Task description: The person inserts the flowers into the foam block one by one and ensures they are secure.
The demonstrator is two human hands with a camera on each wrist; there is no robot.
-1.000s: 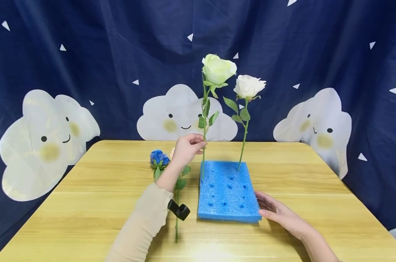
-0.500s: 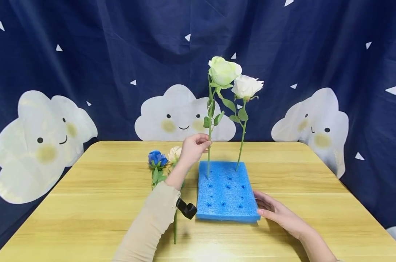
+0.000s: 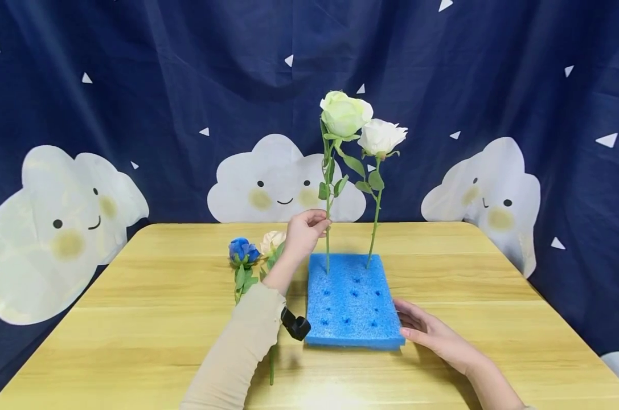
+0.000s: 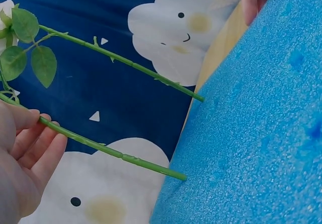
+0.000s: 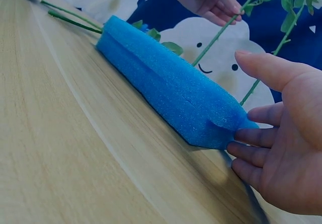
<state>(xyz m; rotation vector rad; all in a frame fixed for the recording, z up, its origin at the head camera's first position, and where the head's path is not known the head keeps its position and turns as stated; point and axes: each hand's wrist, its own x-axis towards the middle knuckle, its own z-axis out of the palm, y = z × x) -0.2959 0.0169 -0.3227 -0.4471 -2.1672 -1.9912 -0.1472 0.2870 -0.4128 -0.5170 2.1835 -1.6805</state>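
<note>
Left hand: the left hand [image 3: 303,230] is raised over the far left corner of the foam block [image 3: 349,302]; the stem of the pale green rose [image 3: 344,113] is pinched between thumb and fingertips, as seen from the head and the left wrist [image 4: 22,153].

Pale green rose: held upright, with the bloom well above the grip and a few leaves just above it. Below the grip the stem runs straight down, and its foot is set in the block at the far left corner [image 4: 177,175].

White rose: the white rose [image 3: 380,136] is stood upright in the far edge of the block, just to the right of the gripped stem; its bloom is seen close beside the pale green one, slightly lower. It is touched by neither hand.

Right hand: the right hand [image 3: 431,333] is laid on the table [image 3: 135,319] at the block's near right corner. Its fingers are kept straight and apart, and the fingertips [image 5: 240,148] are pressed against the block's side; nothing is clasped.

Foam block: blue, flat on the table, marked with rows of small holes, and placed between the two hands.

Behind the left forearm: a blue rose [image 3: 242,250] and a cream rose [image 3: 272,240] are laid on the table, to the left of the grip and lower.

Backdrop: a dark blue cloth [image 3: 135,85] printed with smiling clouds is hung behind the table.
</note>
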